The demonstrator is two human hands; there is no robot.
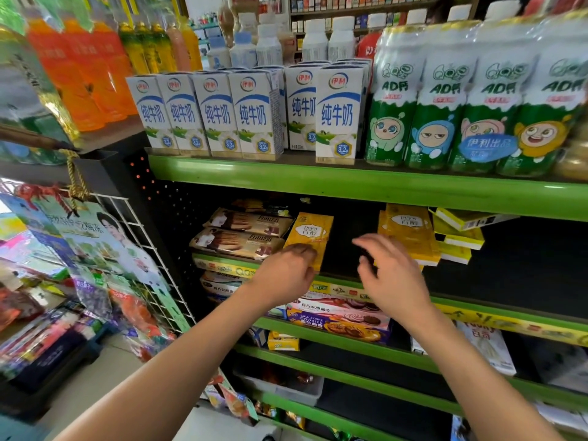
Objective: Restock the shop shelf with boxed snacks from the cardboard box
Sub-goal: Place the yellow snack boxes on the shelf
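Green metal shelves (366,183) fill the view of a small shop, one level above another. On the top level stand white milk cartons (251,113) in a row, and to their right a pack of green and white drink bottles (471,100). Orange juice bottles (79,74) stand on a neighbouring shelf at the left.

On the second level, at the left, two brown biscuit packs (241,233) lie one on the other. Just beside them a yellow snack box (308,238) stands upright at the front edge. The left hand (286,275) holds this box at its lower part, with the fingers curled round it. The right hand (389,272) hovers near, between this box and a group of more yellow boxes (410,233) that lean at the right. Its fingers are spread and relaxed, and it holds nothing. Pale yellow boxes (458,233) lie stacked farther right.

One level lower lie cookie boxes (340,319). A wire rack (149,249) with hanging packets stands at the left of the shelves. The cardboard box is out of view.
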